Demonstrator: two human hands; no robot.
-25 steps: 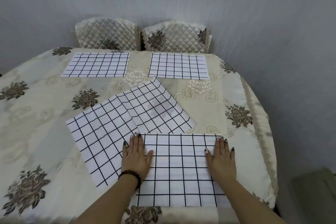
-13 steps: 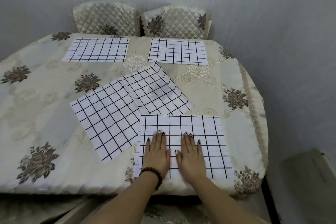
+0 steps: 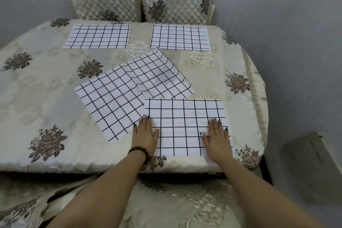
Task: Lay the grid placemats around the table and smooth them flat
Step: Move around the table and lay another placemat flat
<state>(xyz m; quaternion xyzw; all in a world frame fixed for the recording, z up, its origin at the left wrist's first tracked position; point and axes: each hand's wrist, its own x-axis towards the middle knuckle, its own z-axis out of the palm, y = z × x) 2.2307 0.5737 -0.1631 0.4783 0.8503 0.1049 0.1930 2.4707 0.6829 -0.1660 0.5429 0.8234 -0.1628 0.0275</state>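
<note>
A white placemat with a black grid (image 3: 185, 122) lies square at the table's near edge. My left hand (image 3: 145, 136) rests flat on its left edge and my right hand (image 3: 216, 139) flat on its right side, fingers spread, holding nothing. Two more grid placemats lie askew in the middle, overlapping each other: one to the left (image 3: 109, 105) and one behind it (image 3: 161, 77), whose near corner is tucked under the near mat. Two placemats lie flat at the far side, the left one (image 3: 98, 36) and the right one (image 3: 179, 38).
The table wears a cream floral tablecloth (image 3: 37, 83). Two quilted chair backs (image 3: 105, 3) (image 3: 177, 6) stand behind the far edge against a grey wall. A cushioned seat (image 3: 175, 207) sits below the near edge. A grey box (image 3: 307, 164) stands on the floor at right.
My hands slid apart from the middle of the near placemat out to its left and right sides. The view dropped back, showing the seat below the table edge.
</note>
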